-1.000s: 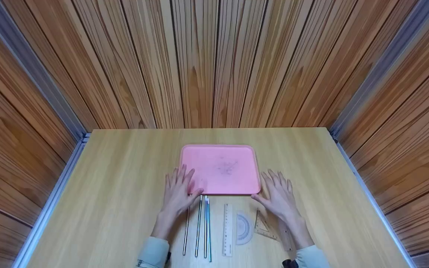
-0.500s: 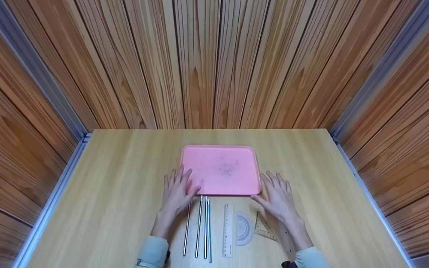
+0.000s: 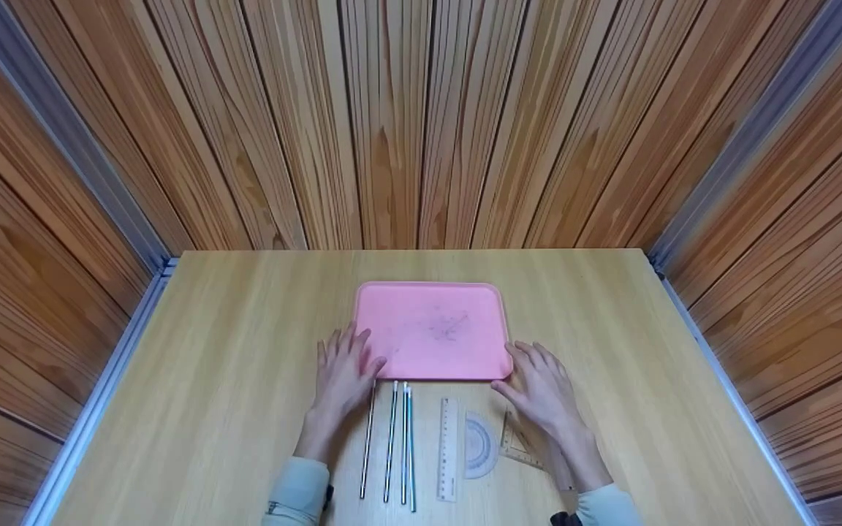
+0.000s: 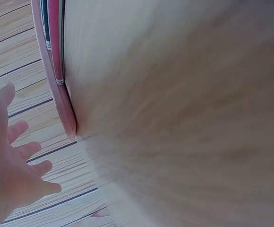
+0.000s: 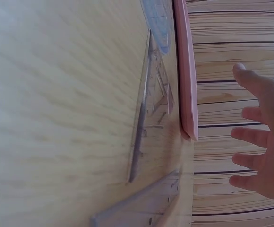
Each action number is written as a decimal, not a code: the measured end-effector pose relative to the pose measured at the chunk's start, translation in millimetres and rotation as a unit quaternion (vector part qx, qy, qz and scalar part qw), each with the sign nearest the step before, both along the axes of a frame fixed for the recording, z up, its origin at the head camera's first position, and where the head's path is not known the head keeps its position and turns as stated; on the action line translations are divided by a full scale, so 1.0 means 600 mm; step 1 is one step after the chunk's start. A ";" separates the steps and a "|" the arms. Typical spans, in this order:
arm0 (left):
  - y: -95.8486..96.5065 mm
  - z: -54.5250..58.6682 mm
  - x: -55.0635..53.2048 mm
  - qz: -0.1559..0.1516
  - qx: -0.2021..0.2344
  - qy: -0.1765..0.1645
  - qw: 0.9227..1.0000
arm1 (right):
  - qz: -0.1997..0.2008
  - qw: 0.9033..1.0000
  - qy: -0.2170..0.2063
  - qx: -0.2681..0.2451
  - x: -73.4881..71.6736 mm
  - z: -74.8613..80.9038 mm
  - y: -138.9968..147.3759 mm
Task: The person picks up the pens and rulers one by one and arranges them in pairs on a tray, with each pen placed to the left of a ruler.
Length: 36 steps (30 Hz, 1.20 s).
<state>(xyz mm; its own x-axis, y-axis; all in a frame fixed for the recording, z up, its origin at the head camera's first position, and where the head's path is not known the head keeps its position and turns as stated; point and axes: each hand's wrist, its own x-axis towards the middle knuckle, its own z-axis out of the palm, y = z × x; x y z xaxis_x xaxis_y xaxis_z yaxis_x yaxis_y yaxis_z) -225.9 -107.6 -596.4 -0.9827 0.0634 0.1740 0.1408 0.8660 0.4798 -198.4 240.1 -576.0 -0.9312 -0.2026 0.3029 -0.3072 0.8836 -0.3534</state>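
Wood-grained planks point(image 3: 392, 124) fill the upper frame and both sides, two metal posts point(image 3: 77, 146) slant down at left and right, and one pale bench point(image 3: 231, 351) spreads over the lower half. One pink tray point(image 3: 428, 351), marked with dark smudges, lies just below the frame's centre. Under it, at lower centre, four slender pencils point(image 3: 390, 442) lie side by side, the two rightmost close together. To their right come one clear ruler point(image 3: 447, 449), one protractor point(image 3: 481, 446) and one set square point(image 3: 520, 457); one more clear strip point(image 3: 560, 467) is partly hidden by the right forearm.

Two hands flank the tray, both released. At its lower left corner the left hand point(image 3: 342, 372) points up the frame, fingers spread, thumb angled inward. At the lower right corner the right hand point(image 3: 544, 387) leans inward, fingers closer together and slightly bent. Whether either touches the rim cannot be told.
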 end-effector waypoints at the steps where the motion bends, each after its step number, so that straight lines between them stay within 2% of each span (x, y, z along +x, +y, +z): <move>1: 0.000 0.000 -0.001 0.001 -0.001 -0.001 1.000 | 0.003 1.000 0.003 -0.002 0.000 0.000 -0.001; 16: -0.009 0.001 -0.005 0.028 0.013 -0.019 0.999 | 0.015 1.000 -0.006 -0.013 0.009 -0.002 -0.014; 24: -0.013 0.001 -0.015 0.047 0.024 -0.019 0.998 | 0.031 0.999 0.010 -0.022 0.009 -0.004 -0.023; 30: -0.018 0.001 -0.019 0.059 0.024 -0.013 0.998 | 0.052 0.998 0.044 -0.016 0.009 -0.003 -0.029; 36: -0.021 -0.004 -0.026 0.070 0.033 -0.027 0.997 | 0.060 0.998 0.030 -0.016 0.011 0.001 -0.042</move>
